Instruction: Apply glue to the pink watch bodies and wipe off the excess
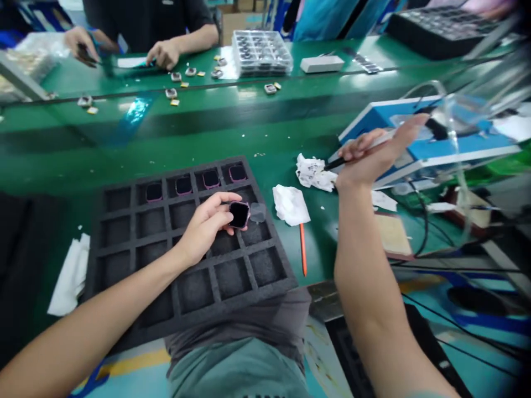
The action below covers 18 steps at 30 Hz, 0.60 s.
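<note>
My left hand [207,224] grips a smartwatch body [239,214] with a dark screen and a pinkish-purple frame, thumb across its face. A small clear film piece [258,212] shows just right of the watch. Both are above a black foam tray [188,239] divided into square compartments. Several similar watch bodies [211,178] sit in its far row. My right hand [369,157] is closed around a pen-like tool [336,163] with a black front end. The tool's tip is at a crumpled, dark-spotted white tissue [313,171]; contact is hard to tell.
A folded white wipe [290,204] and an orange stick [303,251] lie right of the tray. A blue-and-white box [456,143] with tubing and cables stands at right. Across the bench, another person's hands [164,53] work near small watch parts [171,93] and a clear divided box [262,52].
</note>
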Each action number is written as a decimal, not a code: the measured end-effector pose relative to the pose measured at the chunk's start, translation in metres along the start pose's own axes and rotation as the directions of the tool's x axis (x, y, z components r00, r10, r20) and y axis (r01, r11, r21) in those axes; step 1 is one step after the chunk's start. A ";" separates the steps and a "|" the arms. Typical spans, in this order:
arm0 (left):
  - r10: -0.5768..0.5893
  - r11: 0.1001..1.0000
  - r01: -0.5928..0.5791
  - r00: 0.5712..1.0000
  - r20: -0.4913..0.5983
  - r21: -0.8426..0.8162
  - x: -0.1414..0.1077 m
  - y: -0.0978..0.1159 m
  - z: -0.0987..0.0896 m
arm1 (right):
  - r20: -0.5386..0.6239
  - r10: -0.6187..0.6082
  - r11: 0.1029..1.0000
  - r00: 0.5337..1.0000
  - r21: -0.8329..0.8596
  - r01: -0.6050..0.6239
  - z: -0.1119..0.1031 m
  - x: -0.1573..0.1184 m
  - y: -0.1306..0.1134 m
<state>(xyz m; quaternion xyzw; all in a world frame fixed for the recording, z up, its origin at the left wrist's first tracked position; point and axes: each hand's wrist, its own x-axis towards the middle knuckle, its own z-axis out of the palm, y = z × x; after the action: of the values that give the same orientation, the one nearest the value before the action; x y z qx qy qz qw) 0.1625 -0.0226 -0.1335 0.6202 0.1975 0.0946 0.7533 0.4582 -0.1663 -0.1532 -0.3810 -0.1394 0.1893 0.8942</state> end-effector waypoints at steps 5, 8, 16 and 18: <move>0.019 0.998 -0.018 1.000 -0.006 0.065 -0.004 -0.002 0.005 | -0.149 -0.513 0.813 0.845 -0.401 0.423 0.007 -0.010 0.002; 0.044 0.998 -0.044 0.999 0.008 0.041 -0.005 -0.002 0.008 | -0.110 -0.535 0.793 0.838 -0.408 0.452 0.008 -0.011 0.006; 0.036 0.996 -0.038 0.999 0.030 0.076 -0.005 -0.005 0.008 | -0.096 -0.594 0.763 0.799 -0.382 0.522 0.001 -0.003 0.014; 0.036 0.997 -0.038 0.999 0.032 0.066 -0.005 -0.005 0.008 | -0.088 -0.613 0.754 0.785 -0.362 0.548 0.000 -0.002 0.015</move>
<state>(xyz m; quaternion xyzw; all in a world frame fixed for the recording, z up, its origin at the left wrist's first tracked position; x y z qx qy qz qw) 0.1603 -0.0326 -0.1367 0.6497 0.1776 0.0922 0.7334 0.4526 -0.1579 -0.1648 -0.4740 -0.1886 -0.1633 0.8445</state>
